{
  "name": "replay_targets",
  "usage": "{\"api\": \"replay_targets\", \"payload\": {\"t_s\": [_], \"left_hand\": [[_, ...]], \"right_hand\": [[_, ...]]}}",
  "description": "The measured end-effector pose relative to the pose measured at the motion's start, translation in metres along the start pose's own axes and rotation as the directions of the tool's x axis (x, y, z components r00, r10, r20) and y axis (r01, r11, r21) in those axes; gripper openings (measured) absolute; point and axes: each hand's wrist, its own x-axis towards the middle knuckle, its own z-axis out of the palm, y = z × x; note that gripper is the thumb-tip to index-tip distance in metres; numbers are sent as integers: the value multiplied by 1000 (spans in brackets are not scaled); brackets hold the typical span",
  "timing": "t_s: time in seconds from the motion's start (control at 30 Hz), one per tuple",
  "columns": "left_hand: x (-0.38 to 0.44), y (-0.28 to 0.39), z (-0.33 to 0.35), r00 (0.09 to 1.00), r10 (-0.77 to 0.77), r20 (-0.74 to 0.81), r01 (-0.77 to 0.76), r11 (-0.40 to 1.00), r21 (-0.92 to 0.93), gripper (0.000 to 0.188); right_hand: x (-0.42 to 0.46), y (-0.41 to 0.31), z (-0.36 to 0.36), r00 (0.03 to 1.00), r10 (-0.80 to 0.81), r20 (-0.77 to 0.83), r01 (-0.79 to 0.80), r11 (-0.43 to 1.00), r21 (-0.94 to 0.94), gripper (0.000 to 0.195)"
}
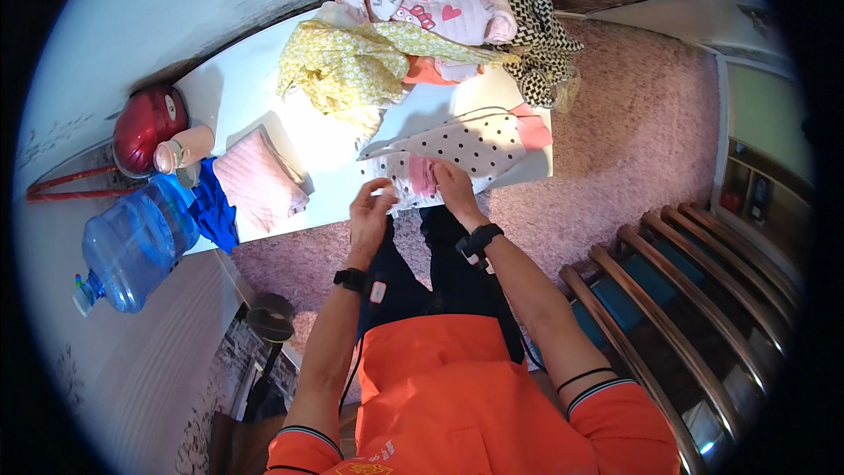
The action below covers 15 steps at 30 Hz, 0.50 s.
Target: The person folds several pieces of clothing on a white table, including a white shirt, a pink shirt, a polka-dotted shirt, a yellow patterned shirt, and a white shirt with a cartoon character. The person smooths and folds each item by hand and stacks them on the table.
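Observation:
A white garment with black dots [471, 145] lies spread along the near edge of the white table [260, 105]. One pink cuff [531, 128] points to the right; another, darker pink cuff [422, 175] is bunched near me. My right hand [456, 190] grips this bunched cuff between thumb and fingers. Just left of it, my left hand [373, 204] hovers by the garment's edge with its fingers curled. Whether its fingertips pinch any cloth cannot be made out. Farther left on the table lies a folded pink quilted cloth [257, 178].
A yellow floral cloth [349, 59], a printed pale garment [428, 3] and a black-and-white patterned cloth [535, 33] are heaped behind. At left are a red helmet [148, 128], a pink bottle [188, 147], a blue cloth [214, 208] and a water jug [135, 244]. Metal rails [666, 297] stand right.

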Motion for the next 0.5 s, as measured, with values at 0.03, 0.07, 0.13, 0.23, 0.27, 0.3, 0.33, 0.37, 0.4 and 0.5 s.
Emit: {"api": "replay_targets", "payload": {"t_s": [0.03,0.07,0.13,0.23,0.27,0.3,0.33,0.37,0.4,0.5], "left_hand": [[5,-9,-8,993,51,-107,-55,998,-37,32],[7,-19,-17,970,32,-241,-28,999,21,32],[17,-46,-38,913,106,-393,51,929,368,40],[26,-57,-35,922,112,-371,100,856,507,51],[29,-56,-32,936,68,-345,122,858,500,55],[31,-61,-31,940,32,-339,129,887,443,54],[36,-66,-28,945,-5,-327,138,914,383,53],[39,-70,-27,949,-41,-314,146,936,321,52],[40,-75,-32,953,-82,-291,168,944,285,49],[49,-71,-28,969,-103,-224,174,930,324,42]], "right_hand": [[-2,-8,-1,992,125,-18,-122,985,120,44],[-5,-16,-3,968,250,-20,-238,942,238,47],[-9,-20,-3,950,301,-79,-260,907,331,55],[-5,1,5,992,8,-128,-23,993,-112,59],[-4,4,5,992,68,-108,-80,990,-118,57],[-3,-1,12,994,-19,-110,-4,979,-205,56],[-2,-8,18,989,-105,-107,69,954,-293,55],[-3,-15,23,977,-189,-96,140,915,-378,55],[-12,-45,26,993,-99,-68,74,950,-305,49],[-17,-33,21,916,-371,-155,253,832,-493,55]]}}
